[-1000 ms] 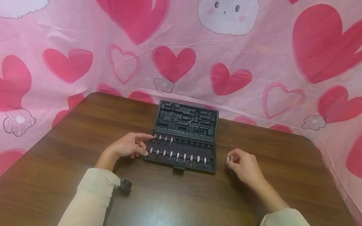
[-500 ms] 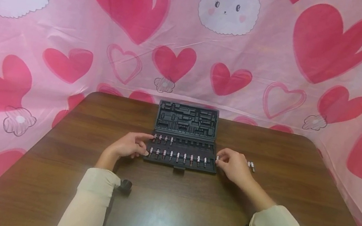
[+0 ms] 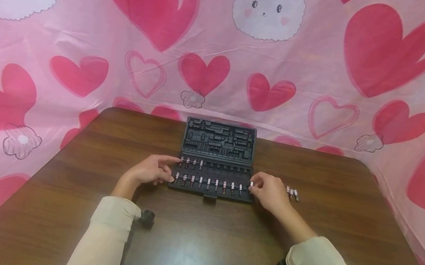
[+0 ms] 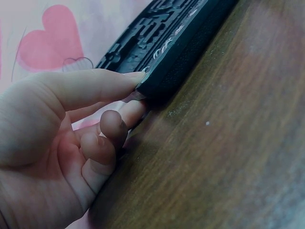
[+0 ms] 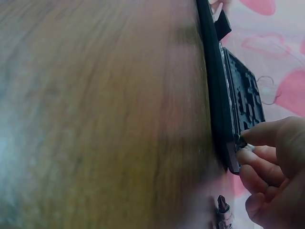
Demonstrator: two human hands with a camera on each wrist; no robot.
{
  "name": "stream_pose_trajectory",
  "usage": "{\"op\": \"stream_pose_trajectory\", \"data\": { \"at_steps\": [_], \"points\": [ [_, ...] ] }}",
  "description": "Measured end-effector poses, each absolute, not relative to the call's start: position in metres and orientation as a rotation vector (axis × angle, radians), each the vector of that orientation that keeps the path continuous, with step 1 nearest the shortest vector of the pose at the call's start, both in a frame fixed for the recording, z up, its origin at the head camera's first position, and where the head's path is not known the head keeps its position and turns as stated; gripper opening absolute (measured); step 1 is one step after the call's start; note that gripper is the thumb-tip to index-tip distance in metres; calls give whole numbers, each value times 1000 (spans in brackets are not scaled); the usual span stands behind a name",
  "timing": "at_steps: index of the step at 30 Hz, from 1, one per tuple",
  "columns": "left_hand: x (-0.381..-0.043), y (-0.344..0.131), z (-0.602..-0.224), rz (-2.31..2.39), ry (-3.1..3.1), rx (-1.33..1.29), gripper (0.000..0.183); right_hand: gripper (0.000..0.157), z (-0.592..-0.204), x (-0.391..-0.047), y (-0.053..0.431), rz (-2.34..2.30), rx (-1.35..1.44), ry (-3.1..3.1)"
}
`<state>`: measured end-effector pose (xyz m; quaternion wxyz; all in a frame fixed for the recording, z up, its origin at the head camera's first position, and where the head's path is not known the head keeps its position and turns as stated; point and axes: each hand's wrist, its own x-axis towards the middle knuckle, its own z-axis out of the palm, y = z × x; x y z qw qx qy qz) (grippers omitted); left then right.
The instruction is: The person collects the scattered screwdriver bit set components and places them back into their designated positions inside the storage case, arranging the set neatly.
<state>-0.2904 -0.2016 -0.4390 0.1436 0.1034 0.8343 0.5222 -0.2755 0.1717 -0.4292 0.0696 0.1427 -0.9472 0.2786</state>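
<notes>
Here we are at the brown table (image 3: 184, 246), and in the middle of the frame sits the black case (image 3: 226, 176), its lid (image 3: 219, 139) tipped up behind it, moulded hollows facing us. The left hand (image 3: 149, 169), left of centre, has hold of the case's left edge, index finger stretched to the back row, thumb down by the front corner, the remaining fingers folded in.

And look right of centre: the right hand (image 3: 273, 194) has a tight little pinch, thumb and fingertips closed around a small metal bit (image 3: 252, 184), right at the case's right edge, level with the end of the front row. Whether that bit touches the case, I can't tell.

Nine bits (image 3: 208, 183) line the front row; four more (image 3: 194, 164) stand at the left of the back row. Just beyond the right hand, loose bits (image 3: 292, 193) lie together on the table; low in the right wrist view, one shows a dark pointed tip. Pale sleeves (image 3: 103, 231) come up from the bottom of the frame, and pink cloth (image 3: 247, 53) with hearts and rabbits fills the top.
</notes>
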Motion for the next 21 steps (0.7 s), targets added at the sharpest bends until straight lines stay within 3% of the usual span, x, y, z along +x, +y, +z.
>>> {"op": "stream_pose_trajectory", "data": {
  "at_steps": [10, 16, 21],
  "points": [
    [-291, -201, -440, 1486, 2421, 280, 59, 12, -437, -280, 173, 873, 520, -2870],
    [-290, -201, -440, 1485, 2425, 290, 60, 3, -439, -282, 175, 897, 515, -2844],
    [-290, -201, -440, 1485, 2424, 289, 60, 6, -439, -286, 175, 920, 477, -2833]
  ]
}}
